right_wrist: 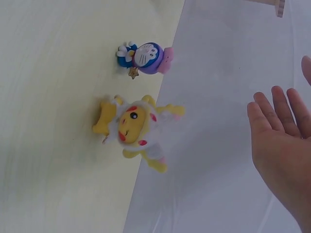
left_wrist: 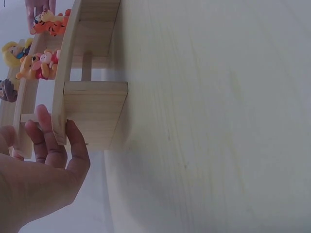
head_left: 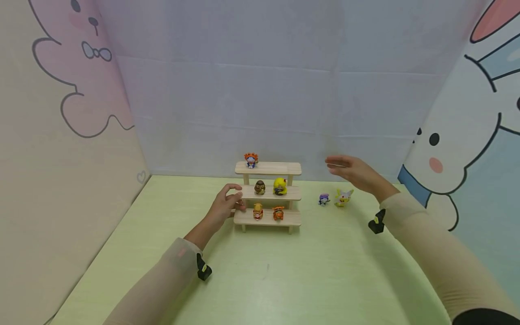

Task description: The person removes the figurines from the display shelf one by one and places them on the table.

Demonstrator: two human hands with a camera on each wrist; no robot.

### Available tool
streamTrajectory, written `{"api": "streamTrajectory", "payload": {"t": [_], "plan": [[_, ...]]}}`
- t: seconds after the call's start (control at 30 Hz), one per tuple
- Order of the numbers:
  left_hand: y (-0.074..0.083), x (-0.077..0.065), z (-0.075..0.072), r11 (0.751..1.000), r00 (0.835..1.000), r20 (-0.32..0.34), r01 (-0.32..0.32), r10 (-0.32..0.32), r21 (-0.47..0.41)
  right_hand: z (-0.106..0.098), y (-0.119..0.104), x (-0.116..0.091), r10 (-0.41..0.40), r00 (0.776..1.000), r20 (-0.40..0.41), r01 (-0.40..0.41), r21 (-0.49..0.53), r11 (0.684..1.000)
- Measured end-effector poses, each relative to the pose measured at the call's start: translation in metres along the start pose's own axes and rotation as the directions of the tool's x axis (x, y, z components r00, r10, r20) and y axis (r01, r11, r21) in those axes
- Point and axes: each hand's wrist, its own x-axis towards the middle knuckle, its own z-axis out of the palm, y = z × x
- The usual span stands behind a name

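A three-tier wooden display stand [head_left: 268, 218] stands on the table. My left hand [head_left: 222, 205] holds its left end, fingers curled around the end of the bottom board in the left wrist view. On that board sit a Winnie the Pooh figurine [head_left: 257, 211] and a Tigger figurine [head_left: 278, 213]. The middle board bears a brown figurine [head_left: 260, 187] and a yellow-haired one [head_left: 280, 186]. A blue-and-white figurine with an orange mane [head_left: 251, 160] occupies the top left. My right hand [head_left: 352, 172] hangs in the air right of the stand, fingers extended, holding nothing.
Right of the stand, a Doraemon figurine in a purple hat [right_wrist: 146, 57] and a Pikachu figurine in a white costume [right_wrist: 133, 124] stand on the pale green table [head_left: 325, 271]. A white cloth backdrop [head_left: 260, 99] rises behind; printed panels flank both sides.
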Motion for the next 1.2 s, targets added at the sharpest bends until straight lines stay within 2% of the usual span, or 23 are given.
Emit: {"api": "streamTrajectory", "payload": {"t": [0.33, 0.63, 1.0, 1.2], "plan": [[0.000, 0.001, -0.001, 1.000, 1.000, 0.026, 0.015, -0.015, -0.017, 0.023, -0.026, 0.018, -0.028, 1.000, 0.008, 0.028, 0.008, 1.000], [0.001, -0.001, -0.001, 1.000, 1.000, 0.009, -0.010, 0.010, -0.001, 0.047, -0.047, 0.037, -0.054, 0.998, 0.017, 0.053, 0.029, 0.998], [-0.001, 0.000, 0.000, 1.000, 1.000, 0.014, -0.008, 0.008, -0.002, 0.074, -0.072, 0.053, -0.082, 0.995, 0.058, 0.080, 0.044, 0.996], [0.000, -0.001, 0.000, 1.000, 1.000, 0.013, -0.009, 0.009, -0.004, 0.089, -0.082, 0.063, -0.099, 0.992, 0.079, 0.098, 0.014, 0.995]]}}
